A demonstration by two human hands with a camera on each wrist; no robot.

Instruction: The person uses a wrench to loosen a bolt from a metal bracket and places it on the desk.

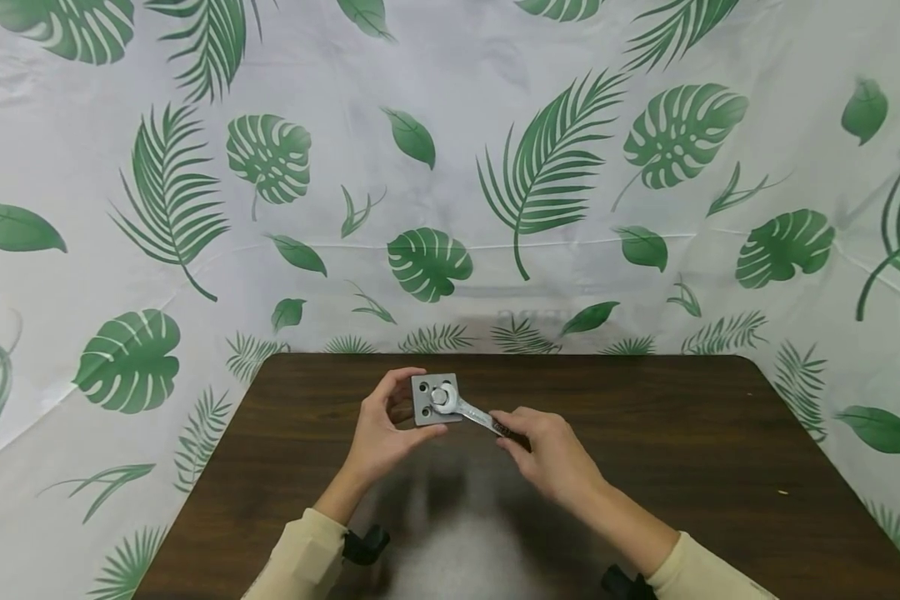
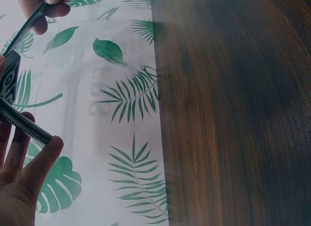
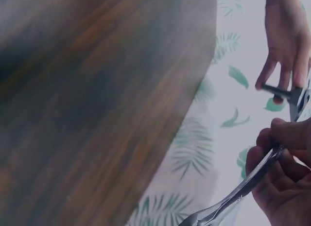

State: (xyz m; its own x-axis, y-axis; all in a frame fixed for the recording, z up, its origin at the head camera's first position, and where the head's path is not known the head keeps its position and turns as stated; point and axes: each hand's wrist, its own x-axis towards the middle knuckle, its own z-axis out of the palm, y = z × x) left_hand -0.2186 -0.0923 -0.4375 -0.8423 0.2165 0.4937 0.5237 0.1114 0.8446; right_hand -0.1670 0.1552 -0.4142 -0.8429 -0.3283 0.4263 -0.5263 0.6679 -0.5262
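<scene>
A square grey metal plate with holes (image 1: pixel 421 402) is held up over the table by my left hand (image 1: pixel 378 429), thumb along its lower edge and fingers at the top. Through the plate runs a bolt; its hex head (image 1: pixel 439 397) faces me. The long threaded shank (image 2: pixel 30 127) sticks out behind, with a left fingertip at its end. My right hand (image 1: pixel 558 457) grips the handle of a silver combination wrench (image 1: pixel 474 414), whose near end sits around the bolt head. In the right wrist view, the wrench's other end (image 3: pixel 201 217) extends past the right hand.
Below the hands is a dark wood-grain table (image 1: pixel 682 433). A white cloth with green leaf prints (image 1: pixel 450 183) hangs behind and beside it. A small pale scrap (image 1: pixel 783 492) lies at the table's right. Black wrist mounts (image 1: pixel 366 546) sit by the sleeves.
</scene>
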